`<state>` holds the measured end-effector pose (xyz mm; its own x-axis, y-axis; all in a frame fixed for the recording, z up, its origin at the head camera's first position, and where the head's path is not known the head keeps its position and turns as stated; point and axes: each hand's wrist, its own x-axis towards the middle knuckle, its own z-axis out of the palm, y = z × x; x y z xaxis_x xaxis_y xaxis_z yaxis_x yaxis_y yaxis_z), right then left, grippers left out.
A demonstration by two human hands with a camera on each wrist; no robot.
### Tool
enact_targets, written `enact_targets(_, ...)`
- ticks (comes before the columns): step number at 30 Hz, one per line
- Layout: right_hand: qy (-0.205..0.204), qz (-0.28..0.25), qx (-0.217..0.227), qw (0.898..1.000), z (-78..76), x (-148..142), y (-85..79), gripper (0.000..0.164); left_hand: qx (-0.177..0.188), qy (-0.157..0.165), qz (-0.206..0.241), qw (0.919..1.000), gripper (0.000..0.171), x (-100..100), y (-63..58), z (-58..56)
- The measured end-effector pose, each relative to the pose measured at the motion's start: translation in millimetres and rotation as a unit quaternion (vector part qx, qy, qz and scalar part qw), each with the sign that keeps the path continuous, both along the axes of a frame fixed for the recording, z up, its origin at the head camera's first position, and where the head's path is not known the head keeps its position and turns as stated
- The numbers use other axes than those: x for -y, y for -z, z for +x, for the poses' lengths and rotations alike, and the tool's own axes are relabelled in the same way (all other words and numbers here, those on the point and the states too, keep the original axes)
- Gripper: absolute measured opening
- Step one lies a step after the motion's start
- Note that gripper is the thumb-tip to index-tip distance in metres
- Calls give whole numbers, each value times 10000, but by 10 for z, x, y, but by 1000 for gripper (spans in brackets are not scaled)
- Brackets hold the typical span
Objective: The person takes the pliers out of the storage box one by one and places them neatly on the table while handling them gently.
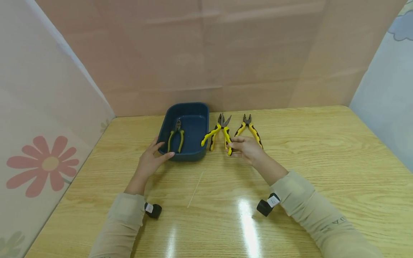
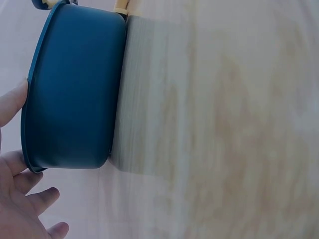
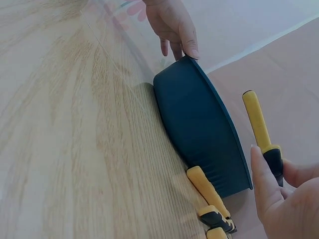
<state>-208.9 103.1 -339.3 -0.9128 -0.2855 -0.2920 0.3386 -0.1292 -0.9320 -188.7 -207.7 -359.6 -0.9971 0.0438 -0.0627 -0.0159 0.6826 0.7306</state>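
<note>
The right hand [image 1: 246,148] grips one handle of the yellow-and-black long-nose pliers [image 1: 218,132] lying on the wooden bench [image 1: 322,150] just right of the dark blue plastic tray [image 1: 193,111]. The left hand [image 1: 151,161], fingers relaxed, touches the tray's near-left corner. Three pliers in all: green-handled pliers [image 1: 175,138] inside the tray, yellow-and-black combination pliers [image 1: 249,129] farthest right. No writing can be read.

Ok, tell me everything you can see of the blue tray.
The blue tray is a dark blue, rounded-rectangular tub with a thin lip, plastic by its look. It sits upright on the wooden table, near the back wall. Small green-handled pliers lie inside it. The left hand rests at its near left corner, fingers on the rim. Yellow-handled pliers, held by the right hand, lie just beside its right wall.
</note>
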Motion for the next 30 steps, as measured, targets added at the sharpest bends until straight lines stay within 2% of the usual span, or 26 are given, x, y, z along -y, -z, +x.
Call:
enact_targets(8,-38,10,-9,10000,32,-50,-1,48,3,-2,-36,10000,85,-6,14,3)
enact_targets(17,131,-70,-53,9999,36,-171,14,47,-100,23,40,9999,85,-8,25,-5)
enact_targets(30,202,27,-67,9998,35,-313,42,48,-46,3,100,9999,86,-28,20,-27)
